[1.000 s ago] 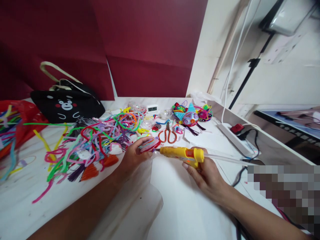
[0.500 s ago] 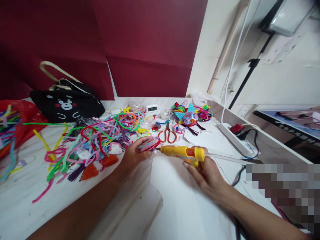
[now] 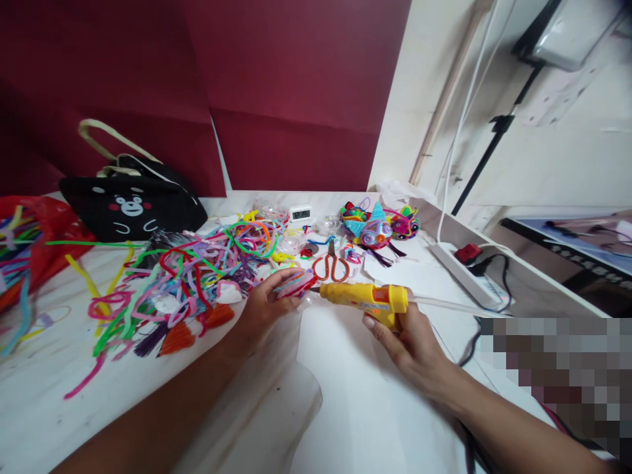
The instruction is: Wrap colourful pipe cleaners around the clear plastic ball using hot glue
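Between the thumb and fingers of my left hand [image 3: 264, 306] is a small fuzzy piece [image 3: 296, 283] in pink, red and pale blue. My right hand [image 3: 409, 339] is wrapped round the handle of a yellow glue gun [image 3: 358, 296], with a clear glue stick [image 3: 444, 303] coming out of its back. The gun's nozzle points left, close against the right side of the fuzzy piece; whether they touch is hard to tell. Scissors with orange handles [image 3: 330, 266] lie just beyond the nozzle.
A tangled heap of pipe cleaners [image 3: 197, 263] spreads at the left, before a black bag [image 3: 133, 207]. Finished colourful ornaments [image 3: 375, 227], a small clock [image 3: 301, 214] and a power strip [image 3: 461, 270] stand farther back. White paper [image 3: 355, 382] lies under my hands.
The glue gun has moved slightly right and up with my right hand, and its nozzle is tilted a little differently. My left hand holds the fuzzy piece almost unchanged.
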Available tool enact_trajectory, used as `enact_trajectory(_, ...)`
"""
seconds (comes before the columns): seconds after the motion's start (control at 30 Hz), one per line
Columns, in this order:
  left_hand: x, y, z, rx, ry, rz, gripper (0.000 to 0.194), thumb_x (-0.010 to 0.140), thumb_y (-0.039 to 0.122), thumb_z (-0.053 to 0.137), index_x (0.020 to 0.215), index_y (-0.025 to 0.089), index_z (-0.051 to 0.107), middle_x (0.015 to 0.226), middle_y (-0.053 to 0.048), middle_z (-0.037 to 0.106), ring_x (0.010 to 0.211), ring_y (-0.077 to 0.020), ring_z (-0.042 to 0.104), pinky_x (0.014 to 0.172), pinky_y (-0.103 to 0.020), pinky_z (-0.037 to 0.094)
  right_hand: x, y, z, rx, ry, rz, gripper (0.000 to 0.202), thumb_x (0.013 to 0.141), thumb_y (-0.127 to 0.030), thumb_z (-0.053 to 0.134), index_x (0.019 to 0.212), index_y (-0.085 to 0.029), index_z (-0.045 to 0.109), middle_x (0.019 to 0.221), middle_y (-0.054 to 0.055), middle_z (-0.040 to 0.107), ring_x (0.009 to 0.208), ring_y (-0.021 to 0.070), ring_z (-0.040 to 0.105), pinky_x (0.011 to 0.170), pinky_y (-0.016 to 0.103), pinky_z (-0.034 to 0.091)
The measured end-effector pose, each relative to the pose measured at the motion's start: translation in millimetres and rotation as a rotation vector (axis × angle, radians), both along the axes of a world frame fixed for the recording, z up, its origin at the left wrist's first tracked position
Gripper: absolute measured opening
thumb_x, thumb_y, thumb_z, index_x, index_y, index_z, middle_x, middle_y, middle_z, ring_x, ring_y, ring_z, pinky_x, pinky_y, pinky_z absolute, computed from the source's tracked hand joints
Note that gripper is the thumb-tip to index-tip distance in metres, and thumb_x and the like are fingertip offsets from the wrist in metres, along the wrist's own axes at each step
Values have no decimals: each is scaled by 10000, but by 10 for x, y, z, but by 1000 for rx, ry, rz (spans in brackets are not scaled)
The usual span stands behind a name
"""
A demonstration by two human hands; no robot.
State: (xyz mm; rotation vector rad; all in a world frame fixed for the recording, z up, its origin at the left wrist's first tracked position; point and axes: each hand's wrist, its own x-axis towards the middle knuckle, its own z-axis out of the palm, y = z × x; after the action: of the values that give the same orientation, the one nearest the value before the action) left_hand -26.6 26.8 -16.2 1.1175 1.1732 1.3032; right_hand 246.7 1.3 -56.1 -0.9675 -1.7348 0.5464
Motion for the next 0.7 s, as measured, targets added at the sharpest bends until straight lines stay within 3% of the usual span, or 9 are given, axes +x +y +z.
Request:
enact_trajectory(0.17, 11, -6, -6, 9, 27, 0, 619, 558, 343, 925, 1149, 196, 812, 1129, -85, 844, 1050, -317, 759, 832, -353, 573, -31, -28, 88, 40, -39, 34, 188, 984, -278, 755, 1123, -310, 632, 755, -26, 591, 573, 206, 530, 509, 331, 424)
enact_trajectory(0.3, 17, -10, -3, 4, 26, 12, 613, 538, 340, 933, 1122, 195, 817, 1112, -90, 851, 1067, -332, 761, 879, -371, 578, -41, -42, 115, 83, -62, 45, 149, 974, -261, 745, 1054, -327, 638, 711, -27, 520, 603, 239, 563, 532, 355, 453)
enact_trajectory(0.5, 19, -11, 9, -9, 40, 15, 612, 542, 351, 925, 1129, 208, 824, 1092, -80, 854, 1048, -330, 767, 842, -358, 587, -28, -44, 101, 163, -139, 13, 292, 981, -240, 717, 1230, -339, 600, 935, 17, 604, 637, 221, 575, 527, 347, 483)
enact_trajectory(0.7, -1, 25, -53, -8, 27, 28, 628, 526, 371, 936, 1125, 219, 827, 1162, -91, 856, 1105, -351, 770, 837, -362, 602, -21, -23, 118, 282, -213, -12, 171, 997, -188, 670, 1085, -300, 576, 685, -59, 427, 536, 192, 435, 481, 313, 334)
